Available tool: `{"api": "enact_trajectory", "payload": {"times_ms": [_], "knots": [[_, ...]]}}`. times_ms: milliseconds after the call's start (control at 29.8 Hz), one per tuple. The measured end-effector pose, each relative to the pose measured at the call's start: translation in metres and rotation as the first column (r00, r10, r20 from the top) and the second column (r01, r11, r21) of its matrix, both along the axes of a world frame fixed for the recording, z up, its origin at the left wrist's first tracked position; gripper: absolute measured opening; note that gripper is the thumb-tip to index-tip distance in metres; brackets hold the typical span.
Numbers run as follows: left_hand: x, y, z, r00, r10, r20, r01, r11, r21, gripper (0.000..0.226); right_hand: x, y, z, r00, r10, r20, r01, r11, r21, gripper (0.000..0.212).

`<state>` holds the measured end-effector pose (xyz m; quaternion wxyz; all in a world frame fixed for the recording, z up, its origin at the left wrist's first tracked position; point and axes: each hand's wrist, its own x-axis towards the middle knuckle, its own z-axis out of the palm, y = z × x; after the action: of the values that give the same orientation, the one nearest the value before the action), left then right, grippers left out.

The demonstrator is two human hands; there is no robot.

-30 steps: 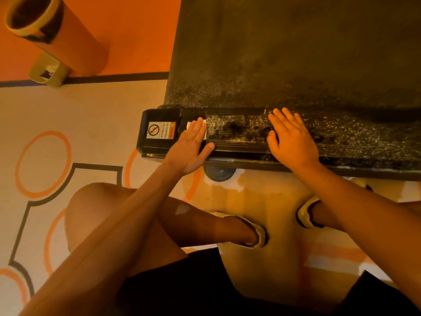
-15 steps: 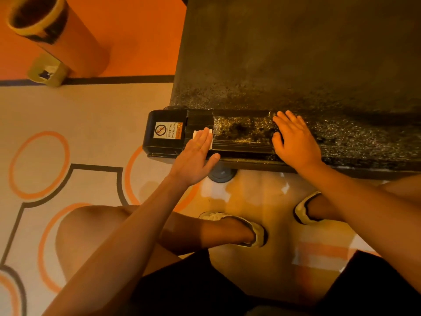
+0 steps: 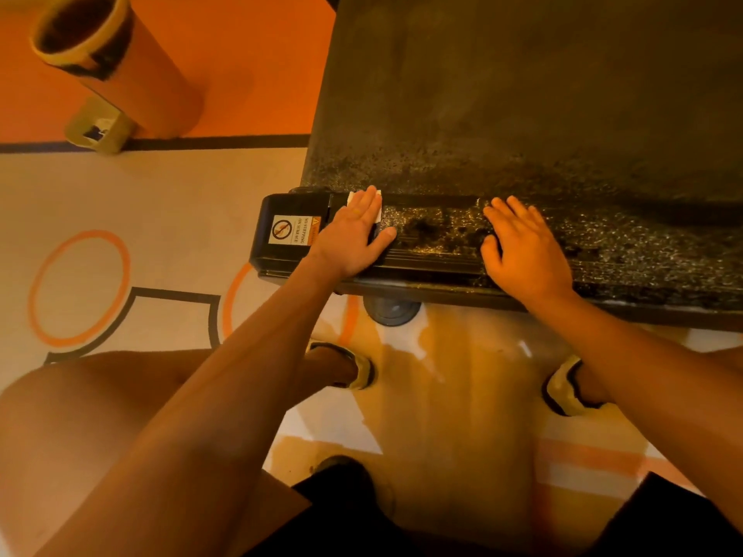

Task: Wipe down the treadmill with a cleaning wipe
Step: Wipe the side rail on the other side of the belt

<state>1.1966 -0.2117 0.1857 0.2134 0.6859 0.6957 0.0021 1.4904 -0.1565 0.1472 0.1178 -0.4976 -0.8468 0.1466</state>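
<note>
**Wipe pinned flat under your left hand at the treadmill's corner**

You are pressing your left hand [image 3: 354, 235] down on the white wipe [image 3: 378, 209], fingers straight and close together, palm flat. The wipe is lying almost wholly beneath those fingers. Only thin white edges are showing on either side of the fingertips, where the end rail [image 3: 434, 231] is meeting the dark belt [image 3: 522, 94]. It is sitting just beside the black corner cap [image 3: 281, 213], which is carrying a warning sticker [image 3: 295, 231]. Your left thumb is reaching out to the right along the rail.

Your right hand [image 3: 522, 251] is resting open on the same speckled rail, fingers slightly spread, holding nothing, well apart from the wipe. An orange cylinder [image 3: 120, 62] is standing on the floor [image 3: 161, 203] at the upper left.
</note>
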Motion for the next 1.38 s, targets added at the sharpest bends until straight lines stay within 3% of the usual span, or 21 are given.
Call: {"api": "enact_trajectory", "payload": {"times_ms": [369,604,873,1242,1376], "knots": [[-0.019,-0.053,0.004,0.988,-0.144,-0.049,0.143,0.990,-0.017,0.066,-0.002,-0.001,-0.002,1.000,-0.004,0.012,0.003,0.997,0.071,0.057],[-0.003,-0.015,0.010,0.990,-0.108,-0.092,0.103,0.993,-0.060,0.066,-0.001,-0.002,-0.002,1.000,-0.011,-0.003,0.011,0.998,0.066,0.057],[0.000,-0.075,0.002,0.986,-0.158,-0.046,0.159,0.987,0.005,0.065,-0.001,-0.003,0.000,1.000,-0.005,-0.003,0.005,0.998,0.060,0.056],[-0.001,0.000,0.002,0.998,-0.041,-0.050,0.041,0.999,0.002,0.058,0.000,-0.003,0.001,1.000,-0.011,-0.006,0.011,0.999,0.047,0.056],[0.005,-0.022,0.006,0.998,-0.055,-0.020,0.055,0.998,0.006,0.060,-0.001,-0.004,0.002,1.000,-0.007,-0.001,0.007,0.999,0.041,0.056]]}}
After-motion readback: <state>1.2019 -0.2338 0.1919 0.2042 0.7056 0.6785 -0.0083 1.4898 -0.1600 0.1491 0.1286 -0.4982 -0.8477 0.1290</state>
